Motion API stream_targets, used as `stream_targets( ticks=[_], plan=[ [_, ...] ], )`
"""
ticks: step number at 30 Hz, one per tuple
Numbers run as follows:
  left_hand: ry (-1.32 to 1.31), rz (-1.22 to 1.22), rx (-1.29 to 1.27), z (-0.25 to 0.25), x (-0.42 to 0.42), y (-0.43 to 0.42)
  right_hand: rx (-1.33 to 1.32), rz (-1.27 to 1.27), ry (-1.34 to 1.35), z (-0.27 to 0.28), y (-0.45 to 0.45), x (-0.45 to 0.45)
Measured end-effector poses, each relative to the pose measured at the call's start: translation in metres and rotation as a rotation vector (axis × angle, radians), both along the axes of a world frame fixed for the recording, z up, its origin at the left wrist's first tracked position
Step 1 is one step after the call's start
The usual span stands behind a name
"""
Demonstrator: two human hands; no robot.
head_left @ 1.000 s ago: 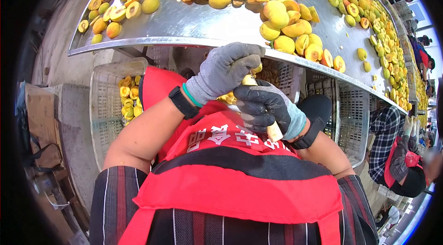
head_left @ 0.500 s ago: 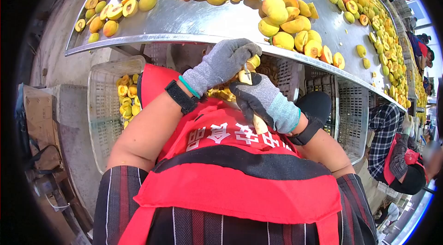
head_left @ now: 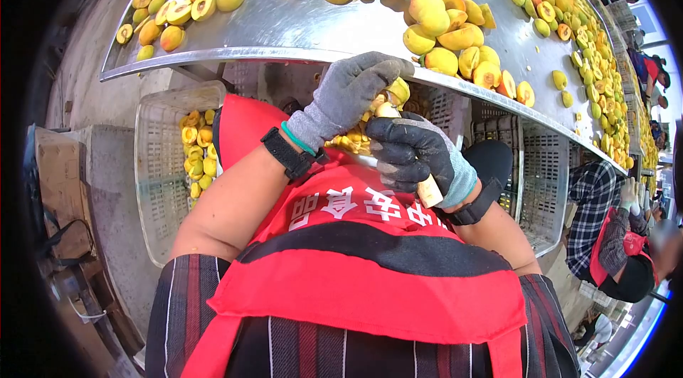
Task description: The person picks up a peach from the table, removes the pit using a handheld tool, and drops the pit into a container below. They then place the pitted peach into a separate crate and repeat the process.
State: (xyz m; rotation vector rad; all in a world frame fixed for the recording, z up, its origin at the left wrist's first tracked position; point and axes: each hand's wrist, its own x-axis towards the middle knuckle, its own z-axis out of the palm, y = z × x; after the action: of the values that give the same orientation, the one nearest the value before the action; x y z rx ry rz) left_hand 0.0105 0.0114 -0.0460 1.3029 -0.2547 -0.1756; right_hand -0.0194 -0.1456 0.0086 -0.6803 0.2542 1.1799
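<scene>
Head view: the left hand (head_left: 356, 90), in a grey knit glove with darker fingertips, curls its fingers and thumb inward around a small yellow piece of fruit (head_left: 400, 91), mostly hidden by the grip, just past the near edge of a shiny sheet-metal table (head_left: 306, 36). The right hand (head_left: 416, 154), in a grey glove with a black-coated palm, is folded into a fist around a pale, rod-shaped handle (head_left: 429, 192) that shows at both ends of the fist; its upper end lies close by the fruit, and whether they touch cannot be told. The fruit is probably light, soft-fleshed and slippery where cut, easily bruised, so it is best cupped by its skin side with gentle pressure; the handle looks stiff and light, best gripped around its middle.
</scene>
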Motion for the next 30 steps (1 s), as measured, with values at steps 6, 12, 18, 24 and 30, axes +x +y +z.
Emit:
stream_targets(
  ticks=[6, 12, 18, 24, 30],
  plan=[
    [-0.03, -0.038, 0.023, -0.002, -0.001, -0.001, 0.166, -0.005, 0.156, -0.01, -0.009, 0.001],
    [-0.051, -0.213, 0.156, 0.006, 0.007, 0.001, 0.201, 0.014, 0.063, -0.033, -0.038, -0.004],
    [-0.054, -0.13, -0.012, -0.007, 0.004, -0.01, 0.042, -0.092, -0.066, -0.03, -0.03, -0.01],
    [0.254, -0.161, -0.77, -0.05, 0.006, -0.014, -0.187, 0.087, -0.604, -0.003, -0.008, -0.007],
    [0.304, 0.189, -0.273, -0.009, -0.002, -0.01, -0.329, -0.158, -0.544, 0.004, -0.018, -0.009]
  ],
)
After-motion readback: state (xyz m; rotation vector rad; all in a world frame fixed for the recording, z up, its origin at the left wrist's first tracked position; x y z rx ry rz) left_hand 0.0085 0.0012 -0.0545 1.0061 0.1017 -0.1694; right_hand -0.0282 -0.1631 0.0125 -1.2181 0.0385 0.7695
